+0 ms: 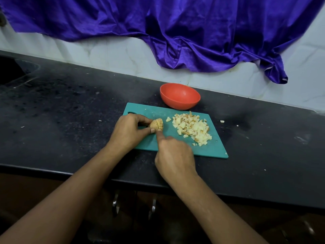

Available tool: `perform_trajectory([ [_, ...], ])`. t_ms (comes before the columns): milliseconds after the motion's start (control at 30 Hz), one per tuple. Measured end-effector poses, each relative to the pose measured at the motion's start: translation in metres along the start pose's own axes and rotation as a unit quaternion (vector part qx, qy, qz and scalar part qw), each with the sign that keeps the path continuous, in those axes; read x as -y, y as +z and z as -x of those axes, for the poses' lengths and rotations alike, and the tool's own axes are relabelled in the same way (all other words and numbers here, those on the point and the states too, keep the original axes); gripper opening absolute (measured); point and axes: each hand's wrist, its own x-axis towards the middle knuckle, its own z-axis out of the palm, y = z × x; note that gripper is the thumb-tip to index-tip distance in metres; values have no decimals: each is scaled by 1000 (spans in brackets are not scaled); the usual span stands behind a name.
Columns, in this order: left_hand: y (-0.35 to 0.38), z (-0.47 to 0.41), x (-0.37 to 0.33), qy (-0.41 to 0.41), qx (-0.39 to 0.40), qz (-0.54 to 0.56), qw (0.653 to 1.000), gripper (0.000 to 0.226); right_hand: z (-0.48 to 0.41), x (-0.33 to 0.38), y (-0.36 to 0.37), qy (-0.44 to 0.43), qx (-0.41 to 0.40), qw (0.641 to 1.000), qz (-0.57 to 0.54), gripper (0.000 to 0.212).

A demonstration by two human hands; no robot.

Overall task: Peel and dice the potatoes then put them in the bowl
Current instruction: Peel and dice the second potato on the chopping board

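Observation:
A teal cutting board point(211, 149) lies on the black counter. At its left end my left hand point(129, 131) pinches a potato piece point(155, 125) with skin still on it, between fingers and thumb. My right hand point(175, 155) is curled just in front of it, index finger stretched out to the potato's cut face. It appears to grip a knife, whose handle is hidden in the fist and whose blade I can barely make out. A pile of diced potato point(191, 128) covers the board's right half. An empty red bowl point(179, 95) stands just behind the board.
The black counter point(70, 111) stretches left to a sink recess point(10, 71). A blue cloth point(193, 32) hangs over the tiled wall behind the bowl. A stray potato bit point(222, 121) lies on the counter right of the board. The counter's front edge runs under my forearms.

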Motion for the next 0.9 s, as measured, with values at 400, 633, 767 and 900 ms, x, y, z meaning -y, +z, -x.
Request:
perform_trajectory([
  [400, 0, 2, -1, -6, -20, -8, 1000, 27, 19, -34, 2, 76, -33, 978, -192, 47],
  [633, -1, 3, -2, -12, -14, -4, 1000, 32, 11, -46, -9, 143, -33, 911, -384, 37],
  [767, -1, 3, -2, -10, -9, -3, 1000, 32, 11, -26, -29, 78, -59, 965, -243, 46],
  [900, -1, 3, -2, -18, -11, 3, 1000, 27, 6, -2, -38, 38, -45, 990, -128, 47],
])
